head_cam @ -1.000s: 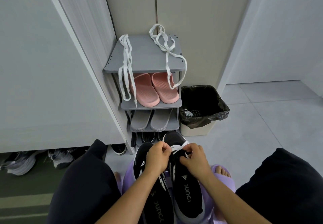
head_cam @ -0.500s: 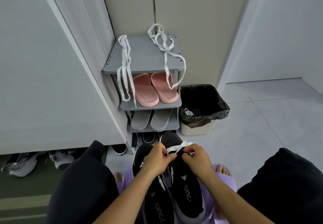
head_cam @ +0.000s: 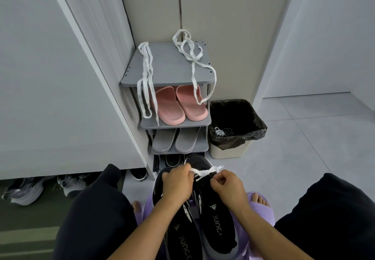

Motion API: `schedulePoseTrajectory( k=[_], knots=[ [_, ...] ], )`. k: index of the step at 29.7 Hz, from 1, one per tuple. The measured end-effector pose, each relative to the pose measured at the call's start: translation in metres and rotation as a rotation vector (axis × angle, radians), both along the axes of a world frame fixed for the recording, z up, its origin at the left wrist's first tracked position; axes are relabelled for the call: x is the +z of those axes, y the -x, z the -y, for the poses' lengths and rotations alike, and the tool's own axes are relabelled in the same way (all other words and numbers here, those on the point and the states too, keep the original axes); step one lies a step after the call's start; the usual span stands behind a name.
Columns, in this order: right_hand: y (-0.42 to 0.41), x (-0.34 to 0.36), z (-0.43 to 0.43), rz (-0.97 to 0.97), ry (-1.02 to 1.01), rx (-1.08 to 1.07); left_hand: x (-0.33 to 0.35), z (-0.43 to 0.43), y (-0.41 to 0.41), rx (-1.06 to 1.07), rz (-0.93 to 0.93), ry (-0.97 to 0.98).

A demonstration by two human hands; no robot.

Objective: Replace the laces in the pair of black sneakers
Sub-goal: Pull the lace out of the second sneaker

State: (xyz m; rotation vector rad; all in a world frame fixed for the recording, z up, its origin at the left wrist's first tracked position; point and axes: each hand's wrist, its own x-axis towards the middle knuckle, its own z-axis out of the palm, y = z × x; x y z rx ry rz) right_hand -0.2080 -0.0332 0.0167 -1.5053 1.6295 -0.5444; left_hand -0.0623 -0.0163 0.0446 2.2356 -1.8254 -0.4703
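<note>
Between the person's knees [head_cam: 97, 209] | black sneakers [head_cam: 215, 219] lay side by side, toes toward shoe rack [head_cam: 166, 73] | left hand [head_cam: 176, 184] pinched white lace [head_cam: 205, 172] above right-side sneaker | right hand [head_cam: 229, 188] pinched same lace, fingers curled

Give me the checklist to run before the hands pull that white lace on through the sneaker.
1. Left hand pinches the white lace: ok.
2. Right hand pinches the same lace: ok.
3. Lace sits in the right sneaker eyelets: cannot tell, the hands hide them.
4. Left sneaker lies beside it, between the knees: ok.
5. Left sneaker laced: cannot tell, the forearm covers much of it.
6. More laces at hand: ok, a spare lace and a second spare lace drape over the grey shoe rack.
</note>
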Motion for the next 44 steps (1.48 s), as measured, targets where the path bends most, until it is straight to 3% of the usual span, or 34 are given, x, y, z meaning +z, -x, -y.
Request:
schedulePoseTrajectory(
  k=[3, 6, 8, 9, 11, 14, 15, 18, 20, 22, 25, 27, 29, 31, 33, 36, 41, 44],
  knots=[
    [0.0, -0.002, 0.0, -0.011, -0.001, -0.002, 0.012, 0.01, -0.016, 0.108, -0.074, 0.278],
    [-0.001, -0.002, 0.001, -0.014, 0.007, -0.001, 0.008, 0.008, -0.017, 0.132, -0.135, 0.021],
    [-0.003, -0.002, 0.001, -0.018, 0.021, -0.003, -0.006, 0.002, -0.004, 0.043, -0.115, -0.185],
    [-0.003, -0.003, 0.001, -0.021, 0.024, -0.004, -0.009, -0.001, 0.002, -0.005, -0.093, -0.198],
    [-0.002, -0.003, 0.001, -0.025, 0.02, -0.007, -0.007, 0.002, 0.0, 0.032, -0.146, -0.062],
    [-0.001, -0.004, 0.001, -0.038, 0.004, -0.013, 0.008, 0.013, -0.025, 0.258, -0.355, 0.167],
    [0.0, -0.004, 0.001, -0.039, 0.002, -0.01, 0.013, 0.016, -0.032, 0.266, -0.35, 0.137],
    [-0.002, -0.003, 0.0, -0.03, 0.011, 0.0, 0.01, 0.01, -0.025, 0.118, -0.14, -0.226],
    [-0.003, -0.003, 0.0, -0.024, 0.015, -0.002, -0.006, 0.002, -0.007, -0.022, -0.051, -0.316],
    [-0.002, -0.004, 0.0, -0.02, 0.013, -0.008, -0.011, -0.002, 0.001, -0.045, -0.067, -0.228],
    [0.0, -0.006, 0.0, -0.022, 0.007, -0.012, 0.009, 0.009, -0.017, 0.318, -0.502, 0.098],
    [0.0, -0.005, 0.001, -0.026, 0.006, -0.01, 0.024, 0.018, -0.04, 0.471, -0.622, 0.288],
    [0.0, -0.005, 0.001, -0.023, 0.005, -0.005, 0.024, 0.02, -0.051, 0.431, -0.592, 0.17],
    [-0.001, -0.004, 0.0, -0.018, 0.008, -0.002, 0.013, 0.012, -0.037, 0.262, -0.454, -0.162],
    [-0.001, -0.004, 0.0, -0.021, 0.019, 0.007, -0.002, 0.003, -0.015, 0.096, -0.31, -0.328],
    [-0.001, -0.004, 0.0, -0.025, 0.032, 0.014, -0.009, -0.001, -0.005, 0.037, -0.177, -0.297],
    [0.0, -0.005, 0.0, -0.026, 0.024, 0.015, -0.001, 0.008, -0.021, 0.181, -0.278, -0.082],
    [0.0, -0.005, 0.001, -0.024, 0.027, 0.012, 0.002, 0.005, -0.028, 0.008, -0.313, -0.206]
  ],
)
